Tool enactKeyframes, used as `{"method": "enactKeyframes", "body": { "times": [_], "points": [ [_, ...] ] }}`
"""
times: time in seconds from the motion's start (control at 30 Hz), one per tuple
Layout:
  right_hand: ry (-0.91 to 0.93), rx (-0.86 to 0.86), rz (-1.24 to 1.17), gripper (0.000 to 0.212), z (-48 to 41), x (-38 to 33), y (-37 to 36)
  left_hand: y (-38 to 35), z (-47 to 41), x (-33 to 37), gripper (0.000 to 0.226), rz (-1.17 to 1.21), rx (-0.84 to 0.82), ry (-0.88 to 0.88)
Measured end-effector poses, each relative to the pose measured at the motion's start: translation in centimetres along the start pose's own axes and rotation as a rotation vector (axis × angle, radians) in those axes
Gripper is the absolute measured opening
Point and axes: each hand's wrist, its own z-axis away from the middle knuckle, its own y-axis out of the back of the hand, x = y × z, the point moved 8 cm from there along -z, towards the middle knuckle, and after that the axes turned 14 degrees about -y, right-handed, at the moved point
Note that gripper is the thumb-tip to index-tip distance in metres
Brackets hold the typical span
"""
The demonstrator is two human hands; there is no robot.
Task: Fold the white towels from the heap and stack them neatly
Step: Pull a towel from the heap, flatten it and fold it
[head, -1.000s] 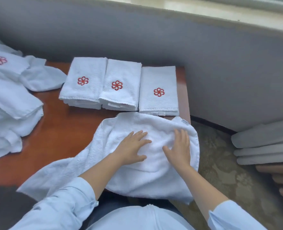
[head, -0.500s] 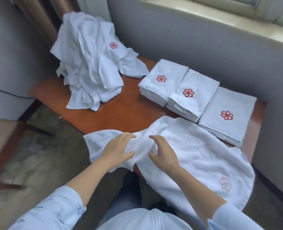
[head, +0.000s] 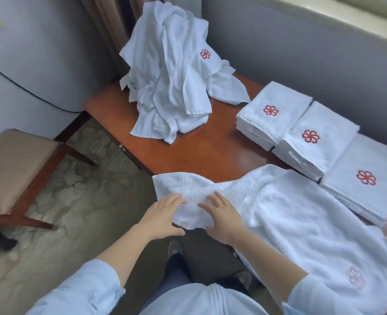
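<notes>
Left hand [head: 163, 215] and right hand [head: 222, 218], flat and open, have slid to the end of the towel [head: 301, 221]; folding it probably comes next

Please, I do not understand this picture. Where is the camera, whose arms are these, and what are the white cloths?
There is no machine: a person works with bare hands. The one camera sits on the person's head and looks forward and down, so the arms entering from below are the wearer's own. The left hand and right hand rest with nearly straight fingers on one end of an unfolded white towel spread over the wooden table; neither grips it. At the far corner stands the heap of unfolded towels. Along the right lie three folded stacks, each with a red flower emblem.
</notes>
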Motion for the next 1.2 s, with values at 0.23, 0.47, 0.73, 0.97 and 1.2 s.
{"method": "enactKeyframes", "body": {
  "times": [0.23, 0.47, 0.73, 0.97, 1.2],
  "points": [
    [-0.2, 0.126, -0.222, 0.02, -2.3, -0.6, 1.7, 0.5, -2.3, -2.5, 0.036, -0.053, -0.067, -0.117],
    [-0.498, 0.426, -0.754, 0.004, -4.4, 0.4, 10.0, 5.4, -4.6, -3.5, 0.037, 0.181, -0.112, -0.105],
    [-0.626, 0.785, -0.443, 0.024, -3.6, 0.3, 19.5, 13.1, -7.4, -2.5, 0.02, 0.538, 0.007, -0.084],
    [-0.62, 0.871, -0.702, 0.017, -5.0, 0.1, 24.3, 19.2, -9.9, -0.9, 0.032, 0.748, 0.225, -0.082],
    [-0.513, 0.682, -0.717, 0.018, -11.2, -0.8, 23.3, 20.9, -11.2, -8.0, 0.016, 0.389, 0.32, 0.098]
  ]
}}
